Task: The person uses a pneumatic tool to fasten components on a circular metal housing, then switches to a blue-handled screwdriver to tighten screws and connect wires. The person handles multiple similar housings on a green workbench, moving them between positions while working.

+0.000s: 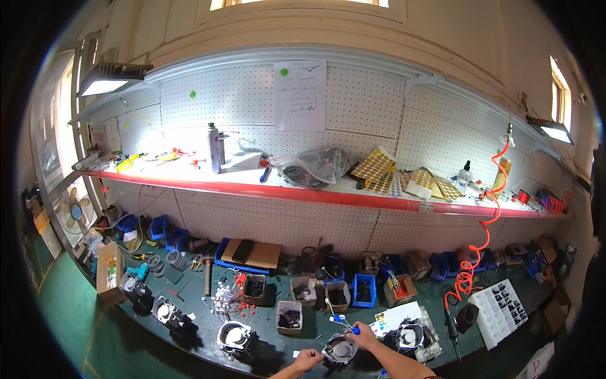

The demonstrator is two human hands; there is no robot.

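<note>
A dark unit with a round, light-grey top (341, 349) sits at the bench's near edge between my hands. My left hand (307, 360) is closed, fingertips together against the unit's left rim; whatever they pinch is too small to make out. From the right, my right hand (364, 337) reaches over the unit's far right side. Its fingers are closed round a small tool with a blue handle (356, 330), whose tip I cannot see. Just beyond are blue-and-white connectors (339, 319) on a wire. Similar units stand to the left (235, 336) and right (411, 336).
Open boxes of small black parts (289, 318) and a blue bin (364, 290) line the bench behind. A power screwdriver (452, 333) hangs from a coiled orange hose (464, 278). At right lies a white tray (489, 325); at left, a hammer (208, 276) and wires (230, 297).
</note>
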